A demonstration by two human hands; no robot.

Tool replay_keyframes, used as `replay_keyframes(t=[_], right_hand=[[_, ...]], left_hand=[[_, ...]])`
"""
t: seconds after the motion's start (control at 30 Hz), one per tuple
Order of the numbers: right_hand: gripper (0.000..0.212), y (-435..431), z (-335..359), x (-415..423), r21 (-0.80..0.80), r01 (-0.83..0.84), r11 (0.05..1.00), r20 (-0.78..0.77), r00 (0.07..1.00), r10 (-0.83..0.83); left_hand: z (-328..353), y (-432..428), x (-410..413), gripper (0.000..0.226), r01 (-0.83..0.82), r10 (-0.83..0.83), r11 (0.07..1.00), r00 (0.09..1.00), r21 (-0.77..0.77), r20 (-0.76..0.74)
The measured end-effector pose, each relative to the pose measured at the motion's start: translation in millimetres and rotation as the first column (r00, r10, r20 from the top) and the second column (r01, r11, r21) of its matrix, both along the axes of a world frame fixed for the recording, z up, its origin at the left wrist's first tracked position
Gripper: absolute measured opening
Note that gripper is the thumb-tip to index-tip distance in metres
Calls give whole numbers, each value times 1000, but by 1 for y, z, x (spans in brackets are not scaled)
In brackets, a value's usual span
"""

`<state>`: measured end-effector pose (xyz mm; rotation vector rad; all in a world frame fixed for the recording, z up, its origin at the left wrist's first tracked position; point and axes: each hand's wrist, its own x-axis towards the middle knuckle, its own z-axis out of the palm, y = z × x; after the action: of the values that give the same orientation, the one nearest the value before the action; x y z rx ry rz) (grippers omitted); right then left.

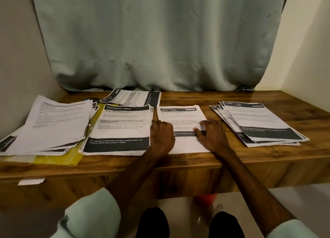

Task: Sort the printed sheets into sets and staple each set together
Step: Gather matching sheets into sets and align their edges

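Sheet 2652 (pixel 180 116) under flat right fingers (pixel 209 124), left fingers (pixel 159 124) curled at edge, grip unclear

Counter (pixel 250 159): warm brown wood grain with darker streaks. Middle sheet (pixel 180 112): white, black header band, white digits. Left-centre stack (pixel 121 123): white, with black bands top and bottom carrying white lettering. Right-edge stack (pixel 264 119): same white and black. Folder (pixel 71 157) at the left front edge: yellow. Curtain (pixel 160 41): plain pale grey-green. Sleeve (pixel 92 212): pale mint.
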<state>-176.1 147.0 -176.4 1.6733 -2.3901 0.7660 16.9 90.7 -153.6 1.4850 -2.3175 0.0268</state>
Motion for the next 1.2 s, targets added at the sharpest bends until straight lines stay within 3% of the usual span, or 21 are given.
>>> replay_keyframes(t=[0.17,0.43,0.57,0.73,1.07,1.2], right_hand=[[57,4,4,5,15,1,1000,12,1000,-1],[55,12,10,14,-13,0,1000,94,996,1],[56,14,6,21,18,12,1000,77,997,-13],[57,17,3,25,22,8,1000,35,999,-8],[60,22,2,27,-12,17,1000,96,995,-16],[58,25,6,31,10,24,1000,131,991,-25]], left_hand=[[-5,6,0,26,-17,21,999,997,-49,76],[13,4,11,19,28,-20,996,995,80,-97],[17,3,19,23,40,-28,993,994,109,-110],[16,3,21,23,33,-26,995,997,92,-78],[8,9,12,23,-30,42,996,989,-86,143],[11,15,7,25,20,-9,997,987,-70,163]])
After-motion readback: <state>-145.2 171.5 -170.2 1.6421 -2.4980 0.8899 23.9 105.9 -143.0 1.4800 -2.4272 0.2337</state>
